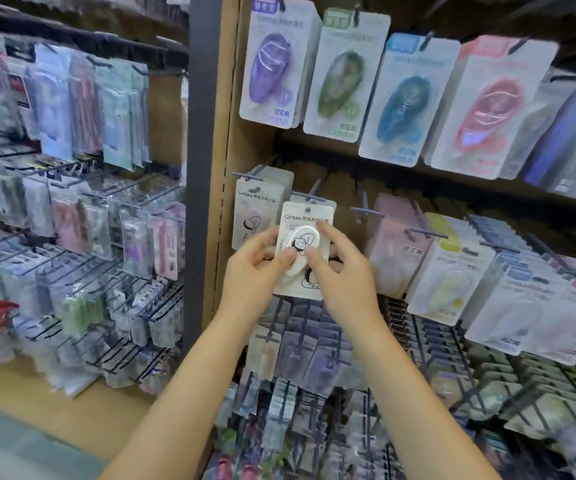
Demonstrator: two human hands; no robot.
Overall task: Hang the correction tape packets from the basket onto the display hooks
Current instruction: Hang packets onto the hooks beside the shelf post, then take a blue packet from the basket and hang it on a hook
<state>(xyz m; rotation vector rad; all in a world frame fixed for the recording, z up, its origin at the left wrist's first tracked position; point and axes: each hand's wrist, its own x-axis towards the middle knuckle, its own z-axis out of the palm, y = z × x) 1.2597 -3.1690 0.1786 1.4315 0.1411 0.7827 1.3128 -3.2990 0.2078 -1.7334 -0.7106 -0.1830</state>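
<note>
At centre frame, the left hand (255, 268) and right hand (340, 268) are both pinching a white carded correction tape packet (305, 251), holding it upright just below a grey display hook (314, 190).

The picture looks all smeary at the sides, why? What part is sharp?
Head view: the white packet held by the left hand and right hand is sharpest; the left racks are motion-blurred; the shelf lines bend from the wide lens; glare shines on the pink packet.
</note>
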